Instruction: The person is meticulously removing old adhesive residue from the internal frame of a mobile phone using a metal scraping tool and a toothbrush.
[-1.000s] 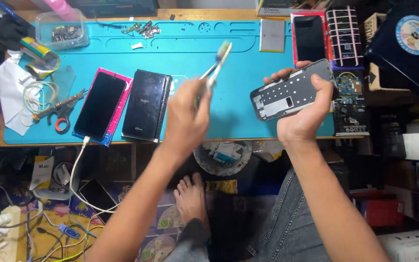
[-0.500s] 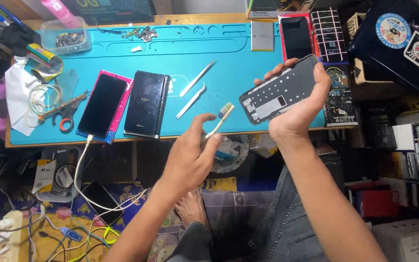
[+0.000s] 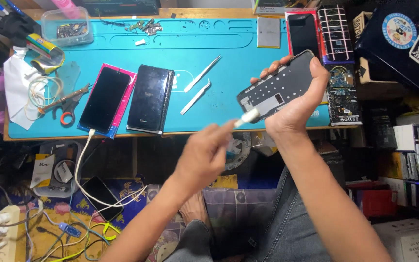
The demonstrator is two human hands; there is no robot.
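- You sit at a cluttered repair counter [image 3: 6, 133] with a wooden edge; boxes are stacked at your right, and cables and a power strip [image 3: 3, 221] lie on the patterned floor below.
- A teal work mat [image 3: 180, 53] covers most of the counter.
- On the mat's left half, a phone in a pink case [image 3: 105, 98] lies screen up with a white cable plugged into its lower end; a black phone [image 3: 150, 98] lies just beside it.
- Your right hand [image 3: 297, 109] is clamped around an opened phone frame [image 3: 276, 87], inner side up, held above the mat's right edge.
- Your left hand [image 3: 204, 155], in front of the counter edge, pinches a small white brush-like tool [image 3: 248, 116], blurred, whose tip touches the frame's lower corner.
- Two metal tweezers [image 3: 200, 85] lie side by side on the mat, between the black phone and the frame.
- A clear plastic box [image 3: 66, 26] sits at the mat's far left corner.
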